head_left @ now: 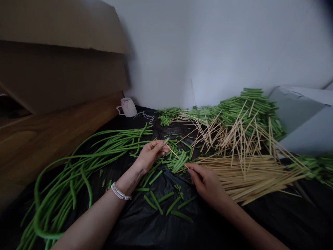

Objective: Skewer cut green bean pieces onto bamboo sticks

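Note:
My left hand (153, 152), with a beaded bracelet at the wrist, pinches a short green bean piece (165, 141). A thin wooden skewer (173, 152) runs from near that piece down to my right hand (199, 175), whose thumb and index finger are closed on its lower end. Several bean pieces (180, 162) lie side by side along the skewer, close to the right fingertips. Loose cut pieces (156, 176) are scattered below and between the hands on black plastic sheeting (153, 229).
Long uncut beans (78, 166) curve across the left. Bare skewers (247, 173) lie piled at the right, with stacked skewered beans (249, 107) behind. A mug (128, 107) stands at the back beside string. A cardboard box (62, 69) is upper left, a pale box (304, 118) far right.

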The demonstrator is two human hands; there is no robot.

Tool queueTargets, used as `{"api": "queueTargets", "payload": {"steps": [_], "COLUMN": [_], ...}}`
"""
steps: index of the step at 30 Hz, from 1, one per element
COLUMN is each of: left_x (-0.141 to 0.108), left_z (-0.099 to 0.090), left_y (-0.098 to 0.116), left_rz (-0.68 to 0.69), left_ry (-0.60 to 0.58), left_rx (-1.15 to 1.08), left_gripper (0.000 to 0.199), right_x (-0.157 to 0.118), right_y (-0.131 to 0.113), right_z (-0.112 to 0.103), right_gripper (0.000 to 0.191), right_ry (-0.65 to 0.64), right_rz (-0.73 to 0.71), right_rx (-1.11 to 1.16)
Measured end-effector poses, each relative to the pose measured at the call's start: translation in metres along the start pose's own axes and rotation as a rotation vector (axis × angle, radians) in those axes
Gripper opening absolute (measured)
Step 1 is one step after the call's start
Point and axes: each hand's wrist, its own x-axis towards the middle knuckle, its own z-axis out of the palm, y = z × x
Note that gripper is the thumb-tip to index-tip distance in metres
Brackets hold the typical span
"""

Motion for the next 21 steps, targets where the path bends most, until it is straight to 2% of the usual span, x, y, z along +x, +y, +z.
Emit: {"api": "queueTargets", "payload": {"steps": [21], "left_x": [-0.0012], "left_z": [0.0017], "left_y": [-0.0015], "left_rz": [0.021], "left_ry": [-0.01], "left_rx": [-0.036], "left_gripper": [0.026], "right_x": [-0.0007], "right_y": [0.0027], "right_z": [0.0026], "right_gripper": [0.026], "right_ry": [0.011], "right_rz": [-0.008], "right_rx": [0.006]}}
